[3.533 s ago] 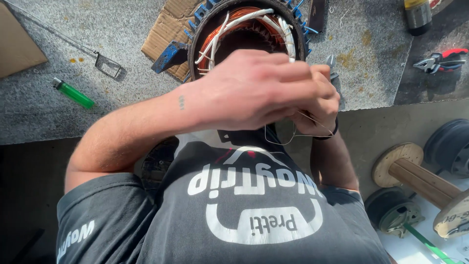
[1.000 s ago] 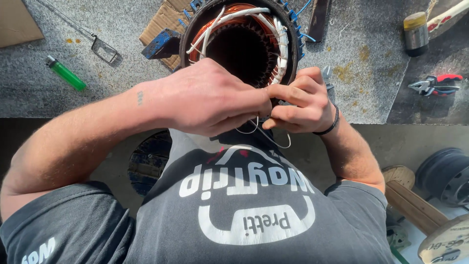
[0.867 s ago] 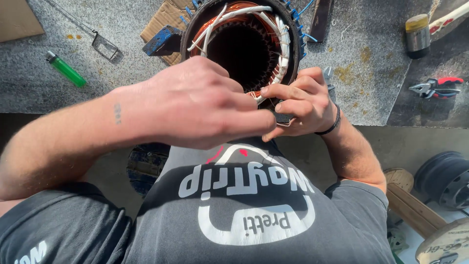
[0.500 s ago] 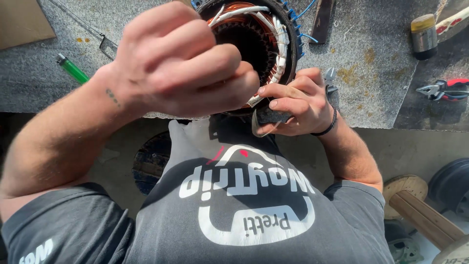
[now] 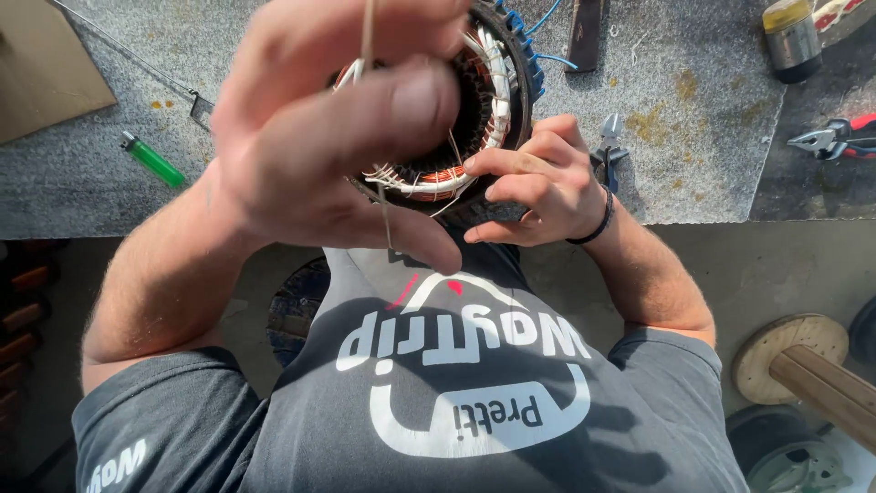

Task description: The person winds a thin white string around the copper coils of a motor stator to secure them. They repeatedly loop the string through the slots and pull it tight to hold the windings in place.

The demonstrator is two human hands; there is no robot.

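Observation:
A round motor stator [image 5: 493, 100] with copper windings and white lacing lies on the grey bench [image 5: 693, 137] in front of me. My left hand [image 5: 338, 137] is raised close to the camera, blurred, pinching a thin cord [image 5: 369, 36] that runs up from the windings. My right hand [image 5: 538, 183] rests on the stator's near rim, fingers pinched on the white lacing there. Most of the stator's left side is hidden behind my left hand.
A green lighter [image 5: 153, 161] lies at the left, cardboard [image 5: 46, 73] beyond it. Red-handled pliers [image 5: 835, 139] and a small can [image 5: 792, 38] sit at the right. Small cutters [image 5: 610, 146] lie by my right wrist. A wooden spool [image 5: 803, 361] is on the floor at the right.
My left hand has risen from the stator's near rim towards the camera, drawing the cord up with it. My right hand has stayed on the rim.

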